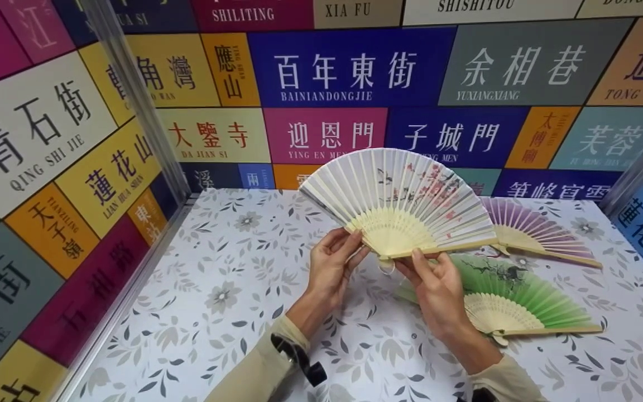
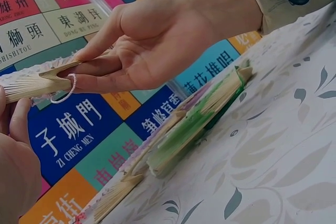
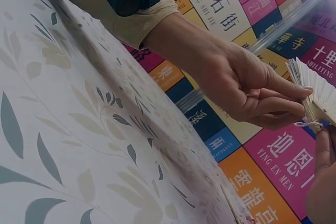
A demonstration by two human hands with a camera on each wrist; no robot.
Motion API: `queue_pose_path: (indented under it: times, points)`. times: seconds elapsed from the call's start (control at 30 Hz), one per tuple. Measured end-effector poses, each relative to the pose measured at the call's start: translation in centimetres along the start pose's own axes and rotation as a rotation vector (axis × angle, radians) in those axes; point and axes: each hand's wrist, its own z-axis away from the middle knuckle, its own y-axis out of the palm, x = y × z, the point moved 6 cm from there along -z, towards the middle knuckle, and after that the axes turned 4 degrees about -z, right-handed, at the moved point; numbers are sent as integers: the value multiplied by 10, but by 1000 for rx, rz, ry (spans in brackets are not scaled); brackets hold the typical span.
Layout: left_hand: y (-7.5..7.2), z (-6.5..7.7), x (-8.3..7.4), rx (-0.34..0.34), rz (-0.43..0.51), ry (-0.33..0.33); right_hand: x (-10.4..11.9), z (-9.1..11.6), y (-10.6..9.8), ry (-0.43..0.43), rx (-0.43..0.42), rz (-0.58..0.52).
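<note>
Both hands hold an open folding fan, white with pink blossoms and pale slotted ribs, upright above the table. My left hand pinches its left outer rib between thumb and fingers. At the lower right, my right hand pinches the right outer rib close to the pivot. A thin white loop hangs from the pivot end in the left wrist view. Just beyond my right hand lies an open green fan with a dark branch print. Behind it, an open purple fan is partly hidden by the white one.
The table is covered with a white cloth of grey leaves and flowers. Colourful panels with street names stand at the back and both sides. A clear corner strip runs up at the left. Wrist cameras sit on both sleeves.
</note>
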Motion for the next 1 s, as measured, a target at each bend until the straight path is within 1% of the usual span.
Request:
queue_pose_path:
  times: [0.17,0.5,0.8,1.0]
  points:
    - [0,1,1,3,15,0,-1,1,-1,-2,-33,5]
    - [1,1,4,11,39,-3,-1,2,-2,-27,-60,1]
    - [4,4,6,39,52,-11,0,0,-5,-55,-106,-14]
    - [4,4,5,35,54,-6,0,0,-5,-64,-108,-23]
